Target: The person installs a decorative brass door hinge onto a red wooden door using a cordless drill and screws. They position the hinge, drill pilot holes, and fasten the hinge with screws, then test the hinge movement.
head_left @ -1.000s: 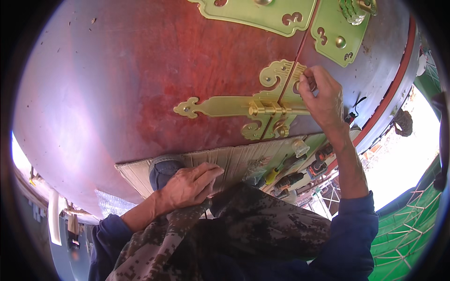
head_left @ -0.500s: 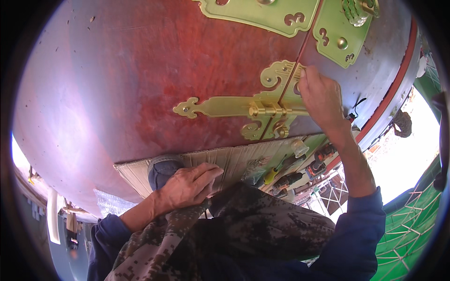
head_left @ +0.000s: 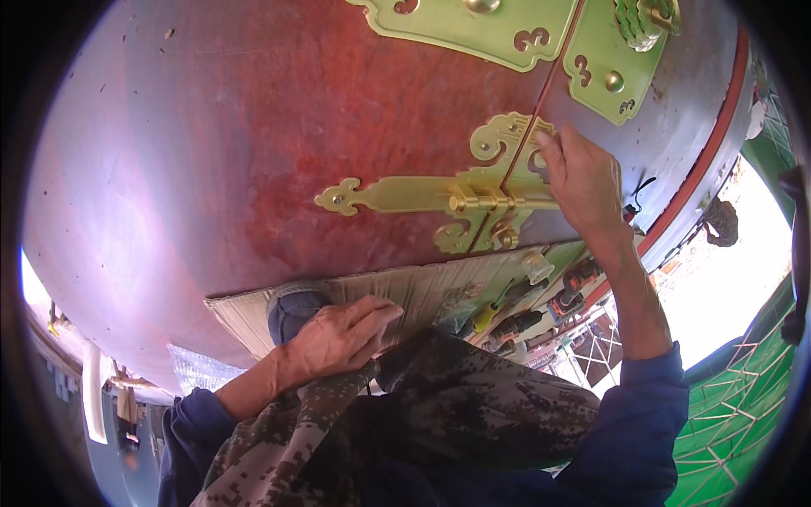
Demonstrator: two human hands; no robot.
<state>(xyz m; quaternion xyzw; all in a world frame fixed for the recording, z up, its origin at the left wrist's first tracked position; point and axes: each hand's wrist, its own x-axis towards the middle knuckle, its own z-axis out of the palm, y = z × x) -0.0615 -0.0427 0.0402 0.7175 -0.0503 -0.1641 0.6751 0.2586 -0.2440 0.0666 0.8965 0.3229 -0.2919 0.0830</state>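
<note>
A brass-coloured latch plate (head_left: 405,193) with scrolled ends and a sliding bolt (head_left: 480,201) lies on the red-brown door (head_left: 279,160), across the seam. My right hand (head_left: 589,186) is at the plate's upper right scroll, thumb and forefinger brought together at its edge. Anything pinched there is too small or too hidden to name. My left hand (head_left: 338,340) lies over my raised knee beside a dark shoe (head_left: 296,313). Its fingers are bent and pressed together, and what may be inside them is hidden.
Two larger brass plates (head_left: 473,34) sit higher up, one bearing a ring-shaped handle (head_left: 638,24). On the cardboard (head_left: 397,287) below lie a yellow screwdriver (head_left: 486,317), a small clear cup (head_left: 536,267), a plastic bag (head_left: 459,308) and power drills (head_left: 517,325). Green netting (head_left: 735,422) hangs at right.
My right hand has shifted slightly right and down, baring more of the plate's upper right scroll. The left hand stays on the knee.
</note>
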